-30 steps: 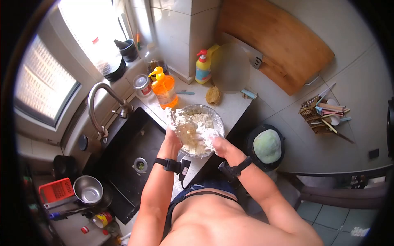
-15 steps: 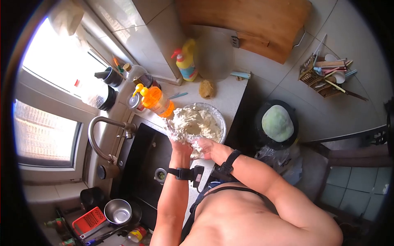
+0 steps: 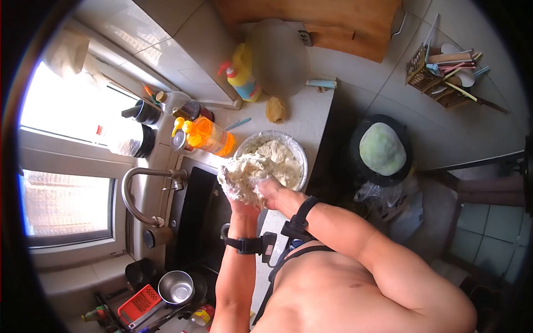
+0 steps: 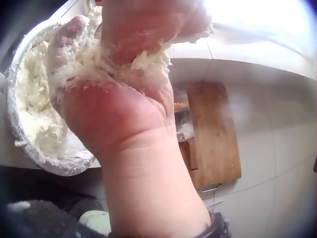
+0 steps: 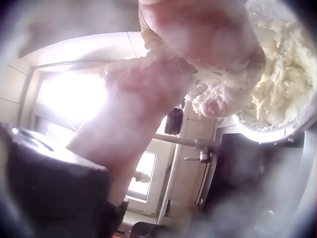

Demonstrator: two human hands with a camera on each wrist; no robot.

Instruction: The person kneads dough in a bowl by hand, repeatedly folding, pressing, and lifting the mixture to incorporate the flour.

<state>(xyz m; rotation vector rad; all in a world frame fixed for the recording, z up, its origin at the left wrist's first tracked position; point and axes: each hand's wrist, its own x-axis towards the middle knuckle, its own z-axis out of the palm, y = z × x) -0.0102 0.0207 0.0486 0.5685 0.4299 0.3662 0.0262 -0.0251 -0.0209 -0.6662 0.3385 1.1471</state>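
Note:
Wet, shaggy dough (image 3: 243,175) coats my left hand (image 3: 244,206) and hangs thickly over its fingers, which it mostly hides. My right hand (image 3: 270,191) meets the left one and grips at the sticky mass. Both hands are close together over the near rim of the metal bowl (image 3: 304,161). More pale, lumpy dough (image 4: 37,109) lies inside the bowl, and its rim is smeared with flour. In the right wrist view, dough clings between the two hands, and the fingertips (image 5: 216,105) at the bottom of the upper hand are caked with it.
Left of the bowl, the dark sink (image 3: 191,211) opens below a curved faucet (image 3: 133,180). An orange pump bottle (image 3: 208,137) leans near the bowl's far left, with a sponge (image 3: 275,110) behind. A steel pot (image 3: 176,287) and red grater (image 3: 139,304) sit at lower left.
The hands have come together; the right hand has moved left from the bowl's right side onto the dough-covered left hand. The head view has turned, shifting the surroundings.

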